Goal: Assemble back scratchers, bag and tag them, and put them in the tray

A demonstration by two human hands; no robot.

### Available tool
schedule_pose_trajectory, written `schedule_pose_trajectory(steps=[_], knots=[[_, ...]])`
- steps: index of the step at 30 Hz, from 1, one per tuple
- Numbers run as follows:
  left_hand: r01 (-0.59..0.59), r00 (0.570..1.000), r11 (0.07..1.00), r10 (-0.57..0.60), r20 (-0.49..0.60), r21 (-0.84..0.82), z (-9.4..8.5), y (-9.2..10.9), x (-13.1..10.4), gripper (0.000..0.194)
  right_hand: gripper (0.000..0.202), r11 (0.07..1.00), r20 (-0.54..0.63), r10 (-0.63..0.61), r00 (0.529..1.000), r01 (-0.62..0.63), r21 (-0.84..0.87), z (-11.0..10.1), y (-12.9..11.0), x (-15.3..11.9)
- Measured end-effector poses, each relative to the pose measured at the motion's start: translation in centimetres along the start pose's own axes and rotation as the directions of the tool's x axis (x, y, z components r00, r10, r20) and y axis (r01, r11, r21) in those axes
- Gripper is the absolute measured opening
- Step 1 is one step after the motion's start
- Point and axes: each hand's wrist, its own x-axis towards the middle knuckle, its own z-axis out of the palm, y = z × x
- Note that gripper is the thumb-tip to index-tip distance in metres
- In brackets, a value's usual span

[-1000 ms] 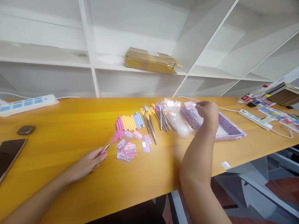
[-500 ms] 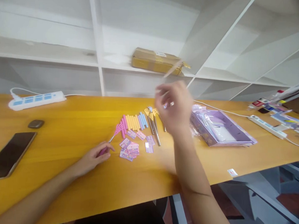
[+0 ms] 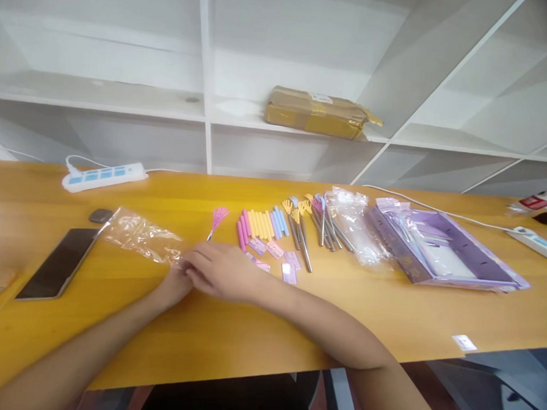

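Observation:
My right hand (image 3: 226,271) crosses over my left hand (image 3: 176,285), covering most of its fingers. From the hands a clear plastic bag (image 3: 143,238) stretches left; its near end is at my right hand's closed fingers. A back scratcher with a pink hand-shaped head (image 3: 220,215) sticks up beyond the hands, its handle hidden in my left hand. Just right lie pink, yellow and blue tubes (image 3: 259,224) in a row. Small printed cards (image 3: 289,273) lie in front of them, some hidden by my right hand. More back scratchers (image 3: 304,243) with metal shafts lie further right.
Clear bags (image 3: 357,225) lie beside a purple box (image 3: 428,280) with packets inside. On the left are a phone (image 3: 58,264), a dark small object (image 3: 101,215) and a power strip (image 3: 105,176). A taped carton (image 3: 317,112) sits on the shelf behind.
My right hand has come down and left from its raised place, bringing a clear bag over to my left hand. The view has turned a little left.

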Motion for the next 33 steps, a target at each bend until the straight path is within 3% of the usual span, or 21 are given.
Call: schedule_pose_trajectory(steps=[3,5,7,11,13,15,17,19,22,23,24,25,26,28,29,31,33], knots=[[-0.014,1.000,1.000,0.014,0.000,-0.012,0.0,0.8,0.0,0.038,0.021,0.981,-0.087,0.193,0.977,-0.190,0.037,-1.5,1.9,0.1],[0.004,1.000,1.000,-0.004,0.016,-0.025,0.2,1.5,-0.1,0.040,0.019,0.916,-0.123,0.390,0.913,-0.371,0.152,-1.7,3.6,0.2],[0.033,0.999,0.999,-0.033,0.034,-0.019,0.3,2.1,-0.2,0.044,0.017,0.799,-0.024,0.518,0.855,-0.473,0.373,-1.5,5.0,0.3],[0.061,0.994,0.997,-0.064,0.087,0.038,0.3,2.3,-0.5,0.045,0.025,0.451,0.304,0.457,0.836,-0.512,0.731,-0.4,5.7,0.6],[0.037,0.989,0.998,-0.045,0.144,0.058,0.3,2.0,-0.5,0.041,0.026,0.333,0.327,0.470,0.820,-0.508,0.794,0.3,5.4,0.8],[-0.015,0.985,0.997,0.003,0.170,0.070,0.2,1.7,-0.4,0.036,0.025,0.277,0.284,0.518,0.807,-0.472,0.837,0.9,5.3,1.0],[-0.065,0.989,0.997,0.058,0.133,0.051,0.1,1.6,-0.3,0.033,0.025,0.258,0.194,0.594,0.781,-0.413,0.873,1.1,5.7,1.2],[-0.073,0.996,0.997,0.075,0.055,-0.038,0.1,1.6,-0.2,0.035,0.029,0.303,0.028,0.707,0.706,-0.338,0.891,0.3,6.5,1.1],[-0.039,0.999,0.968,0.030,-0.043,-0.248,0.0,2.0,0.0,0.042,0.036,0.525,-0.332,0.766,0.551,-0.238,0.817,-3.0,7.5,-0.1],[-0.042,0.998,0.952,0.023,-0.067,-0.303,-0.1,2.2,0.1,0.043,0.040,0.602,-0.414,0.732,0.541,-0.231,0.764,-4.6,7.5,-0.7],[-0.055,0.995,0.938,0.025,-0.091,-0.343,-0.2,2.3,0.3,0.043,0.042,0.662,-0.453,0.691,0.564,-0.240,0.710,-6.4,7.3,-1.4],[-0.075,0.992,0.924,0.032,-0.120,-0.376,-0.4,2.4,0.5,0.043,0.042,0.704,-0.441,0.645,0.625,-0.260,0.661,-8.2,6.9,-2.0],[-0.092,0.988,0.910,0.034,-0.149,-0.405,-0.5,2.4,0.7,0.042,0.038,0.741,-0.375,0.584,0.720,-0.284,0.608,-9.9,6.3,-2.7],[-0.114,0.979,0.882,0.020,-0.205,-0.458,-0.8,2.3,1.0,0.042,0.030,0.836,-0.148,0.400,0.904,-0.294,0.463,-12.8,4.9,-3.8],[-0.117,0.974,0.869,0.005,-0.227,-0.480,-0.9,2.3,1.2,0.042,0.031,0.878,-0.019,0.291,0.956,-0.260,0.401,-13.6,4.3,-4.2],[-0.116,0.968,0.851,-0.019,-0.250,-0.512,-1.0,2.2,1.4,0.041,0.036,0.925,0.196,0.140,0.970,-0.199,0.323,-14.1,3.2,-4.7],[-0.097,0.970,0.842,-0.040,-0.241,-0.530,-1.1,2.2,1.4,0.040,0.035,0.939,0.336,0.102,0.936,-0.202,0.277,-13.3,2.8,-4.8]])
